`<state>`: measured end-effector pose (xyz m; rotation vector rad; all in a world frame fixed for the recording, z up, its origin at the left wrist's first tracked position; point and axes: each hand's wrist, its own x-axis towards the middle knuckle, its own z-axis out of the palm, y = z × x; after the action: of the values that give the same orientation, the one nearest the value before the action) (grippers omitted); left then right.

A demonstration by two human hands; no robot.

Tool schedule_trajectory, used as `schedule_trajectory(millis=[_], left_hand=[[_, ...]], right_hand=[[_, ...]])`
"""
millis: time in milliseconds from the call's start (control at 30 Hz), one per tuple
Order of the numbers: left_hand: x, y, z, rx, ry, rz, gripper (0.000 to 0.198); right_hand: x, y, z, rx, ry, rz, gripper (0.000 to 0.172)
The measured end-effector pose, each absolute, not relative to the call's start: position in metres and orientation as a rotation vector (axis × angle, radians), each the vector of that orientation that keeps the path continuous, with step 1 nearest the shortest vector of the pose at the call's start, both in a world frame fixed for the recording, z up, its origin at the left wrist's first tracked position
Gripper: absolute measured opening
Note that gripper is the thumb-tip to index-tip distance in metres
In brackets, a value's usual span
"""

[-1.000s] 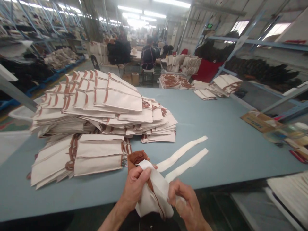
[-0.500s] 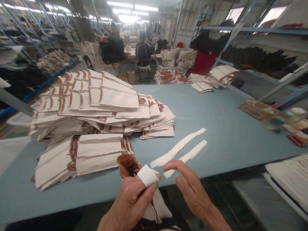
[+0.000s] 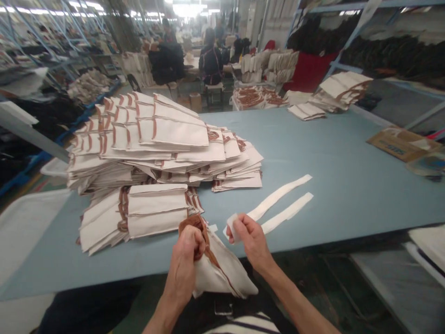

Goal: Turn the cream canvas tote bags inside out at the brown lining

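Observation:
My left hand (image 3: 186, 250) is closed on the brown-lined opening of a cream fabric bag (image 3: 222, 264), which hangs tilted over the table's front edge. Pinched in my right hand (image 3: 252, 239) is a small white piece (image 3: 232, 227), paper or fabric; I cannot tell which. Two long cream strips (image 3: 278, 197) (image 3: 290, 213) lie on the table just beyond my right hand. A small white tab (image 3: 212, 228) shows at the bag's far side.
A large heap of cream bags with brown edging (image 3: 167, 134) covers the table's left side, with a smaller stack (image 3: 156, 208) in front. The blue-green table (image 3: 333, 157) also bears a cardboard box (image 3: 399, 143) at right and more fabric pieces (image 3: 308, 110) at the back.
The white piece has passed from my left hand to my right. My left hand now grips the bag's opening, and my right fingers have closed. The view has shifted slightly downward.

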<state>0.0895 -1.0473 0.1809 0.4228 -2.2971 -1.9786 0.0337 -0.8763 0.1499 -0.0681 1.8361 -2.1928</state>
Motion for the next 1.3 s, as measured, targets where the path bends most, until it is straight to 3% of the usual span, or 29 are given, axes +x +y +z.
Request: schedule_trajectory(millis=[300,667,800,1000,1100,1300], left_hand=[[0.116,-1.078,0.157,0.519,-2.523,-1.971,0.069],[0.143,-1.094,0.174,0.47,-2.693,-1.845,0.04],[0.125,-1.092,0.184,0.51,-2.522,-1.877,0.036],[0.098,-1.09,0.218,0.401,-2.411,-1.943,0.037],[0.091,-1.08,0.241,0.283,-2.348,-2.002,0.037],[0.08,-1.054,0.256,0.136,-2.258,-2.095,0.042]], right_hand=[[0.084,-0.899,0.078,-0.005,1.575,-1.853,0.06],[0.076,-0.904,0.08,-0.061,1.701,-1.744,0.058],[0.055,-0.9,0.112,-0.137,1.897,-1.785,0.051],[0.044,-0.882,0.22,-0.406,2.066,-1.793,0.031],[0.056,-0.88,0.265,-0.468,2.009,-1.788,0.03],[0.061,-0.885,0.285,-0.462,2.306,-1.772,0.025]])
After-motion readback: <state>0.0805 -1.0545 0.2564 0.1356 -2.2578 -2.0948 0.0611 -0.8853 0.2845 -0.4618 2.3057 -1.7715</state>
